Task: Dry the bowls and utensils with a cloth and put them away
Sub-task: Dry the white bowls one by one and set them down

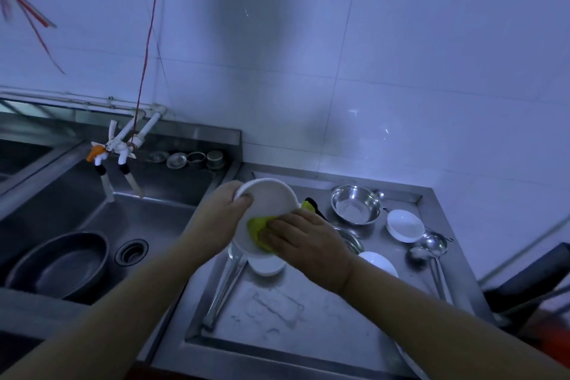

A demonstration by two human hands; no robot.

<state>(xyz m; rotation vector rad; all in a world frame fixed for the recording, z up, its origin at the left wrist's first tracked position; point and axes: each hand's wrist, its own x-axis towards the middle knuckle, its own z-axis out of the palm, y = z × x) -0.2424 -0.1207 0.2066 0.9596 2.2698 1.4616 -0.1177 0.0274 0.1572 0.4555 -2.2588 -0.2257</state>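
My left hand (223, 216) grips the rim of a white bowl (273, 203), held tilted above the steel draining tray (308, 318). My right hand (305, 241) presses a yellow-green cloth (257, 230) against the bowl's inside, fingers curled over it. On the tray lie a steel bowl (355, 203), a small white dish (405, 225), another white bowl (377, 262) partly hidden by my right wrist, a white dish (266, 265) under the held bowl, two steel ladles (430, 248) and metal tongs (226, 287).
A steel sink (148, 222) on the left holds a dark pan (61, 265), with taps (114, 154) and drain strainers (188, 159) behind it. White tiled wall stands behind. A dark object (536, 281) sits at the right edge.
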